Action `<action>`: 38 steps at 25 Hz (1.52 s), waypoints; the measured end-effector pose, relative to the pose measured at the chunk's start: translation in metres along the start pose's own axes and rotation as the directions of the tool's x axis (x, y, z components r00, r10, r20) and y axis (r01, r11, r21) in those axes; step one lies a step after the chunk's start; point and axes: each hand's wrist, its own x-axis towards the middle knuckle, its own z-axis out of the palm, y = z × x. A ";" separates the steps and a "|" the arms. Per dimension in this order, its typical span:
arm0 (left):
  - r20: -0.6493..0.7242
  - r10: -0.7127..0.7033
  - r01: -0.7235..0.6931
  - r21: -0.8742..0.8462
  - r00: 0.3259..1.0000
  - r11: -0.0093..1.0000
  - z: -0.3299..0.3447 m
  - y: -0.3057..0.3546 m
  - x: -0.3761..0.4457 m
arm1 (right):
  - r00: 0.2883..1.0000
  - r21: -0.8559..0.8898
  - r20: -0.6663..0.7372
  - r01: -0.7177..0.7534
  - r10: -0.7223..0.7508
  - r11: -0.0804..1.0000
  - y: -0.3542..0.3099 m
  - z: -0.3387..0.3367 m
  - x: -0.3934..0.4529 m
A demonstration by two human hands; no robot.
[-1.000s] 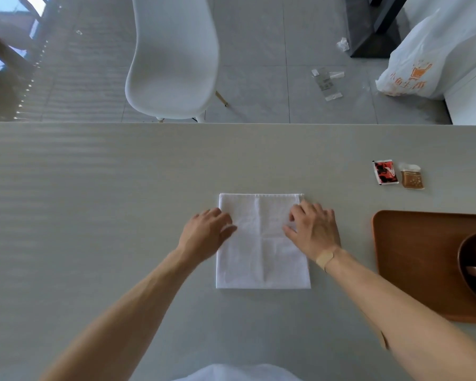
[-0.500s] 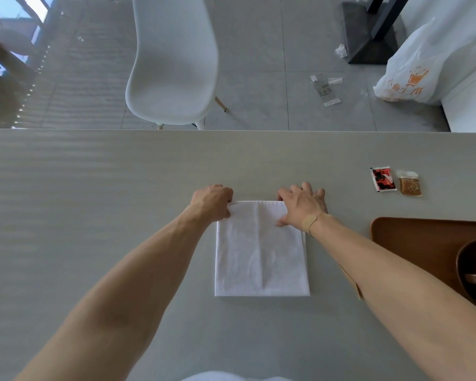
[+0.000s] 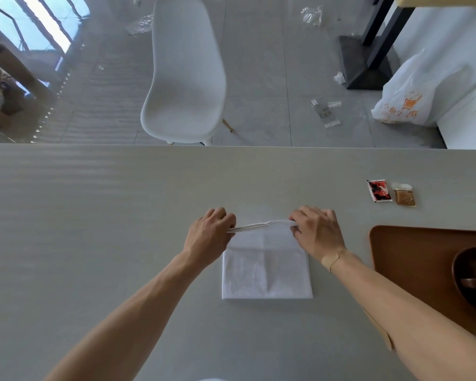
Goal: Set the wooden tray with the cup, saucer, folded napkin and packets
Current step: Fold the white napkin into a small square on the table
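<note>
A white folded napkin [image 3: 265, 268] lies on the grey table in front of me. My left hand [image 3: 210, 235] pinches its far left corner and my right hand [image 3: 318, 232] pinches its far right corner, and the far edge is lifted off the table. A wooden tray [image 3: 407, 257] sits at the right edge with a dark brown saucer [image 3: 470, 273] on it; a pale cup rim barely shows at the frame edge. A red packet [image 3: 379, 190] and a brown packet [image 3: 404, 195] lie on the table beyond the tray.
The grey table [image 3: 94, 229] stretches wide to the left. Behind its far edge stands a white chair [image 3: 186, 78]. A white plastic bag [image 3: 407, 94] and scraps of litter lie on the tiled floor at the back right.
Both hands went from lying on the napkin to its far corners, took hold of them and raised the far edge off the table. The camera tilted up a little.
</note>
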 end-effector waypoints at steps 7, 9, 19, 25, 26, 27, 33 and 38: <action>-0.024 -0.034 0.033 -0.039 0.999 0.999 0.003 0.019 -0.070 | 0.992 0.042 -0.092 0.086 -0.081 0.995 -0.009 -0.009 -0.071; -0.001 -0.067 0.067 -0.053 0.998 0.996 0.012 0.022 -0.088 | 0.992 0.038 -0.082 0.100 -0.096 0.994 -0.014 -0.004 -0.090; 0.125 -0.173 0.178 -0.031 0.977 0.983 0.055 0.030 -0.121 | 0.994 0.025 0.088 0.060 -0.062 0.998 -0.018 0.031 -0.132; 0.091 -0.156 0.168 -0.147 0.984 0.975 0.061 0.032 -0.134 | 0.993 0.053 0.114 0.036 -0.042 0.998 -0.013 0.034 -0.133; 0.093 -0.160 0.174 -0.171 0.983 0.970 0.063 0.033 -0.137 | 0.992 0.052 0.119 0.036 -0.042 0.998 -0.013 0.034 -0.133; 0.098 -0.169 0.186 -0.197 0.981 0.963 0.066 0.034 -0.139 | 0.991 0.045 0.124 0.038 -0.044 0.998 -0.013 0.035 -0.134; 0.174 -0.181 0.218 -0.227 0.968 0.949 0.080 0.035 -0.144 | 0.988 0.024 0.150 0.038 -0.042 0.999 -0.013 0.035 -0.134; 0.181 -0.112 0.152 -0.222 0.977 0.963 0.078 0.035 -0.136 | 0.991 0.065 0.129 0.016 -0.024 0.998 -0.014 0.034 -0.139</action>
